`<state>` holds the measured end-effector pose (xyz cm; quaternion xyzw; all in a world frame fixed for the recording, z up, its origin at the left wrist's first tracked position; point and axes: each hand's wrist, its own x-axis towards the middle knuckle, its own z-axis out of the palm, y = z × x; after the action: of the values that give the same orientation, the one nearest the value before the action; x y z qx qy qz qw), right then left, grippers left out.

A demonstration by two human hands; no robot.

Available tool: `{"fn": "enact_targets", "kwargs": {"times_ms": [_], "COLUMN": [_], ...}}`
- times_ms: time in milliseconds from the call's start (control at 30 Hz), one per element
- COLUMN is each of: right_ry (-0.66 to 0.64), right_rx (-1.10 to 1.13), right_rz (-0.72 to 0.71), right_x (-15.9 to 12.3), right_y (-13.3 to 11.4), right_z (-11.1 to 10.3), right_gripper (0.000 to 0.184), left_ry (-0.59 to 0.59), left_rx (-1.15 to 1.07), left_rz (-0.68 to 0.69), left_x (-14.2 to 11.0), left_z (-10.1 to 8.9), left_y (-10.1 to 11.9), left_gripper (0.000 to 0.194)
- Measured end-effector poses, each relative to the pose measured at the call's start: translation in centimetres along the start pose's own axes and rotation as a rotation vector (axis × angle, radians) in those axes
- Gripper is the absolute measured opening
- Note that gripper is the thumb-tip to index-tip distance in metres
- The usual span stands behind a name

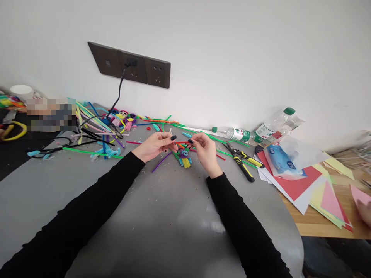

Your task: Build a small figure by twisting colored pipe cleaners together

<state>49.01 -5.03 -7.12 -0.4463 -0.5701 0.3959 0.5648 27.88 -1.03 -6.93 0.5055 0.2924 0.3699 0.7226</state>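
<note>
My left hand is closed in a pinch above the grey tabletop, thumb against the fingertips. Across from it, my right hand pinches too. Between them runs a short red pipe cleaner, one end at each set of fingertips. Just below lies a small blue and yellow pipe-cleaner figure, its top partly hidden behind the strands. A purple pipe cleaner rests beneath my left hand. Yellow-and-black pliers lie with jaws apart to the right of my right hand.
Loose pipe cleaners, a black cable and finished-looking dolls crowd the back left. Plastic bottles lean by the wall. Coloured paper and a blue tissue pack are at right, near another person's hand.
</note>
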Motion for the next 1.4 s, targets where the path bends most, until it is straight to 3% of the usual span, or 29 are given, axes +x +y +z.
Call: {"fn": "enact_targets", "kwargs": {"times_ms": [200, 567, 1000, 1267, 1400], "right_ry": [0.029, 0.083, 0.076, 0.087, 0.085], "right_rx": [-0.026, -0.115, -0.295, -0.331, -0.335], "right_rz": [-0.042, -0.064, -0.139, -0.179, -0.181], "right_x": [0.0, 0.0, -0.4, -0.6, -0.5], "right_y": [0.2, 0.0, -0.5, -0.9, -0.6], "right_z": [-0.1, -0.3, -0.3, -0.2, -0.1], "right_gripper": [0.009, 0.010, 0.006, 0.007, 0.008], "left_ry": [-0.024, 0.055, -0.083, -0.076, -0.132], "left_rx": [0.044, -0.068, 0.111, 0.180, 0.166], "left_rz": [-0.055, -0.061, -0.113, -0.141, -0.143], "left_x": [0.1, -0.3, -0.3, -0.3, -0.4], "left_z": [0.0, 0.4, 0.4, 0.5, 0.4], "left_y": [-0.3, 0.7, 0.6, 0.5, 0.6], "left_gripper": [0.042, 0.047, 0.042, 0.043, 0.041]}}
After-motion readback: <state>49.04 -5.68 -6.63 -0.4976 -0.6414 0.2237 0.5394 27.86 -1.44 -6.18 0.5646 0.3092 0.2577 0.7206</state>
